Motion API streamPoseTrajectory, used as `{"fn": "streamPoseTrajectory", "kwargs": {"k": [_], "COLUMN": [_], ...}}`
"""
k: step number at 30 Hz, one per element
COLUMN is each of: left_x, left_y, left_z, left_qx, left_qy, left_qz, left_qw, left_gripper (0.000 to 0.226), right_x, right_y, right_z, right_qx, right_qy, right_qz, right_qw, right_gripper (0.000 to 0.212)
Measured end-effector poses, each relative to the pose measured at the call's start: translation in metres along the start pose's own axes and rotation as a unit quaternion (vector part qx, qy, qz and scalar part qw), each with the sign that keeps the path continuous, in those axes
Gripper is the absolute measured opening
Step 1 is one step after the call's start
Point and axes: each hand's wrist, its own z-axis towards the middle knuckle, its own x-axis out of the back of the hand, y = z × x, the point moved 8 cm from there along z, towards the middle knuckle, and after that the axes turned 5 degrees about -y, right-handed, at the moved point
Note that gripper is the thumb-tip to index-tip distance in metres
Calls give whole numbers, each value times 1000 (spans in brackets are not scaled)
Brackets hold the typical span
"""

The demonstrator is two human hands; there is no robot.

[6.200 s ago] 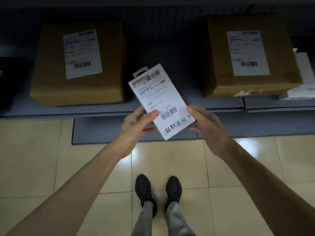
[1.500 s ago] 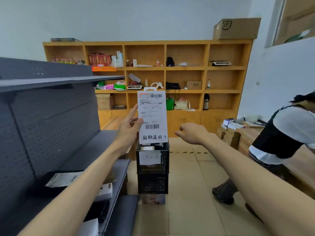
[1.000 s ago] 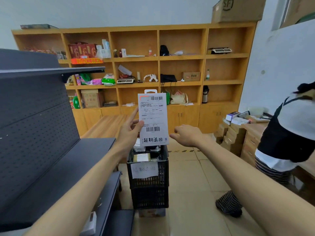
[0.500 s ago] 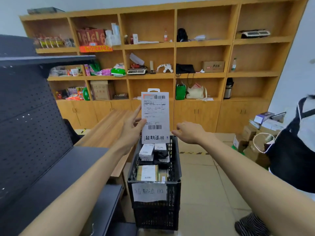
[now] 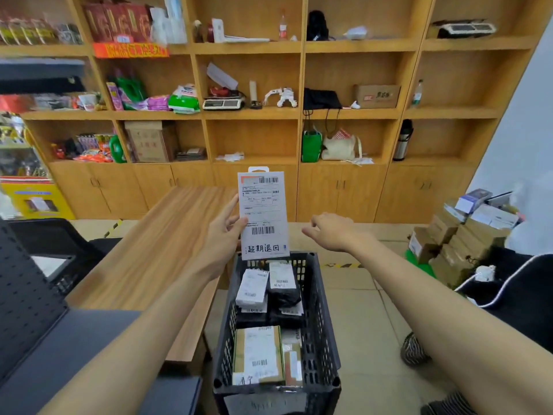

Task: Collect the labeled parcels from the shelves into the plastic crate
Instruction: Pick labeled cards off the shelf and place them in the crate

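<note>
My left hand [image 5: 223, 235] holds a flat white labeled parcel [image 5: 262, 215] upright by its left edge, thumb on the front, above the far end of the black plastic crate [image 5: 317, 319]. The parcel carries barcodes and handwritten characters at the bottom. My right hand [image 5: 332, 232] hovers to the right of the parcel, fingers loosely curled, holding nothing. Inside the crate lie several labeled parcels: a brown box [image 5: 258, 357] near me, a white box [image 5: 252, 287] and a black bag [image 5: 282, 287] farther in.
A wooden table [image 5: 155, 250] stands left of the crate. A dark metal shelf [image 5: 39, 333] is at my near left. A wooden wall cabinet [image 5: 269, 115] fills the back. Stacked cardboard boxes [image 5: 457, 235] and another person's dark clothing [image 5: 514, 295] are on the right.
I have walked up to the crate, which now sits right below my hands. My left hand keeps holding the parcel upright; my right hand stays apart from it.
</note>
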Motion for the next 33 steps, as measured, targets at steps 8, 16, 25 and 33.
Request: {"fn": "streamPoseTrajectory", "kwargs": {"k": [8, 16, 25, 33], "left_x": [2, -6, 10, 11], "left_y": [-101, -199, -299, -371], "left_z": [79, 96, 36, -56], "left_qx": [93, 190, 289, 380], "left_qy": [-32, -51, -39, -22], "left_qz": [-32, -39, -36, -19], "left_qw": [995, 980, 956, 924], "left_gripper": [58, 55, 55, 46], "right_x": [-77, -161, -297, -398], "right_y": [17, -6, -44, -68], "right_z": [98, 150, 127, 58], "right_qx": [-30, -71, -127, -188], "right_qy": [-56, -96, -130, -209], "right_qz": [88, 409, 545, 529], "right_qw": [994, 905, 818, 801], "right_gripper": [36, 43, 29, 32]}}
